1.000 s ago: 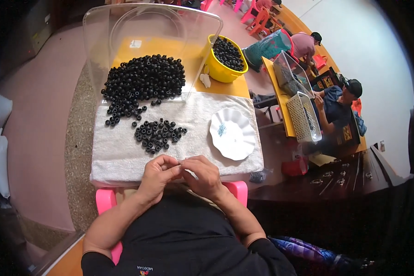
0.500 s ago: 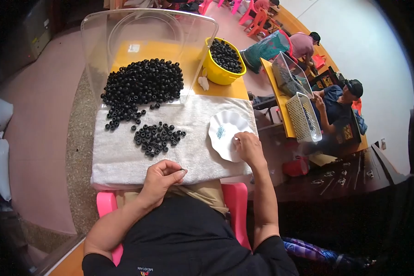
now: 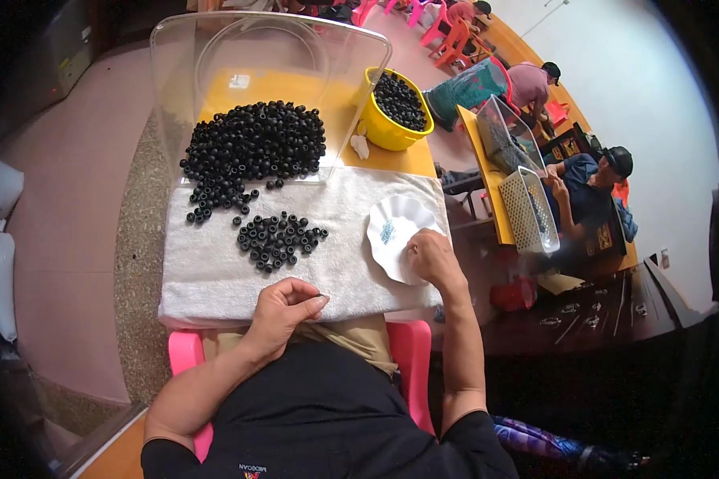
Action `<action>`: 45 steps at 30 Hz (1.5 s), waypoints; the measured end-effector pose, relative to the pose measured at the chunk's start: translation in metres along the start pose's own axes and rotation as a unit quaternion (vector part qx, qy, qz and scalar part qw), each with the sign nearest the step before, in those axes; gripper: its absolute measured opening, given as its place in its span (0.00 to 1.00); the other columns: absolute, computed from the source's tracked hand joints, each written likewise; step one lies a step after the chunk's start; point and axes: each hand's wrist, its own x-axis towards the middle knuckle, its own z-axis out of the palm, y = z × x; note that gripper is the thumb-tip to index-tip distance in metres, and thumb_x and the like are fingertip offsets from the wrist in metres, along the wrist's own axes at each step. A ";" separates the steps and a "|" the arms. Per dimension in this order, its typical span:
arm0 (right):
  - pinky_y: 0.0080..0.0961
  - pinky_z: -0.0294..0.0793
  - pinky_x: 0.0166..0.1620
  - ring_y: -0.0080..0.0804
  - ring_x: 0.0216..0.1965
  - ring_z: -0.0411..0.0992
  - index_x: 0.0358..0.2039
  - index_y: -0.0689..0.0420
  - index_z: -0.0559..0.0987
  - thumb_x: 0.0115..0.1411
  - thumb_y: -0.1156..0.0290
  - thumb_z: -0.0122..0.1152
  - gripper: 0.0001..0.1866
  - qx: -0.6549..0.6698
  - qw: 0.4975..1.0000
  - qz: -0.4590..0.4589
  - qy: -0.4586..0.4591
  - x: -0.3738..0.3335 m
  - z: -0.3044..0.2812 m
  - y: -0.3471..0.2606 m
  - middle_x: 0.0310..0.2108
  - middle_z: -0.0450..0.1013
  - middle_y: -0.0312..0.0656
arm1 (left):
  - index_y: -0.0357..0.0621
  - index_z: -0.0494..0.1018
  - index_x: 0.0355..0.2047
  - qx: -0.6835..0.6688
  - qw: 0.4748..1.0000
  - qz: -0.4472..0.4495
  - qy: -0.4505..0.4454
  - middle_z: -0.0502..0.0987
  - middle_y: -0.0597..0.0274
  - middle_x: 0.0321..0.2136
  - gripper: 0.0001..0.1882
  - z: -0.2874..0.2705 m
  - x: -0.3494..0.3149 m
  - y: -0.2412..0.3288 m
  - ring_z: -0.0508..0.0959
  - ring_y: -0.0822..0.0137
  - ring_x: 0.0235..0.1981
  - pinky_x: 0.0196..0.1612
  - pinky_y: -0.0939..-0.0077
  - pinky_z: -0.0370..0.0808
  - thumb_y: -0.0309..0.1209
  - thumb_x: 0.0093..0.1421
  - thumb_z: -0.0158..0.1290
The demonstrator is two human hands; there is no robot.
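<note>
Near the front edge of the white towel (image 3: pixel 216 287), my left hand (image 3: pixel 284 315) is closed, thumb and forefinger pinched around something small and dark that barely shows. My right hand (image 3: pixel 437 259) reaches over the right side of a white scalloped dish (image 3: pixel 385 257), fingers curled down with their tips hidden. A patch of tiny teal pieces (image 3: pixel 387 231) is in the dish. Beyond my left hand lies a small group of black, bead-like pieces with holes (image 3: pixel 276 241). Behind it, a larger heap of the same pieces (image 3: pixel 256 140) spills from a clear plastic bin (image 3: pixel 164 104).
A yellow tub (image 3: pixel 399 137) filled with black pieces stands at the far right of the table, beside a crumpled white scrap (image 3: pixel 359 146). To the right, another person (image 3: pixel 583 188) works near a white perforated basket (image 3: pixel 527 211) and a clear bin (image 3: pixel 503 136). My pink chair (image 3: pixel 410 343) flanks me.
The view has shifted slightly, moving the table and its things a little to the right. My right hand stays at the dish with its fingers curled lower; my left hand keeps its pinch.
</note>
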 end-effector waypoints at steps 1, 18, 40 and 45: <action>0.40 0.74 0.39 0.52 0.31 0.75 0.24 0.62 0.81 0.50 0.76 0.54 0.07 -0.001 1.000 0.000 0.000 0.000 0.000 0.001 0.26 0.75 0.53 | 0.38 0.73 0.37 0.000 1.000 0.001 0.002 0.81 0.58 0.33 0.08 0.001 0.000 0.000 0.80 0.73 0.30 0.35 0.81 0.79 0.22 0.58 0.59; 0.23 0.74 0.38 0.30 0.33 0.74 0.38 0.66 0.75 0.59 0.86 0.54 0.07 0.418 0.906 -0.074 -0.001 -0.020 -0.012 -0.094 0.33 0.72 0.43 | 0.38 0.73 0.37 0.003 1.000 0.013 0.007 0.79 0.59 0.33 0.08 -0.003 0.000 -0.003 0.79 0.73 0.31 0.35 0.81 0.78 0.21 0.58 0.58; 0.24 0.71 0.39 0.30 0.34 0.72 0.36 0.62 0.77 0.63 0.77 0.56 0.04 0.484 0.862 -0.055 -0.139 -0.024 0.006 -0.142 0.31 0.72 0.41 | 0.37 0.73 0.38 -0.005 0.999 0.015 -0.048 0.78 0.62 0.33 0.08 -0.002 -0.002 0.000 0.78 0.75 0.35 0.42 0.80 0.76 0.21 0.58 0.59; 0.20 0.71 0.39 0.22 0.34 0.71 0.36 0.62 0.77 0.63 0.75 0.57 0.04 0.527 0.826 -0.006 -0.197 -0.026 0.006 -0.136 0.31 0.73 0.36 | 0.36 0.73 0.38 0.012 0.999 0.012 -0.043 0.78 0.62 0.34 0.09 0.001 -0.005 0.008 0.78 0.75 0.36 0.41 0.81 0.76 0.21 0.58 0.59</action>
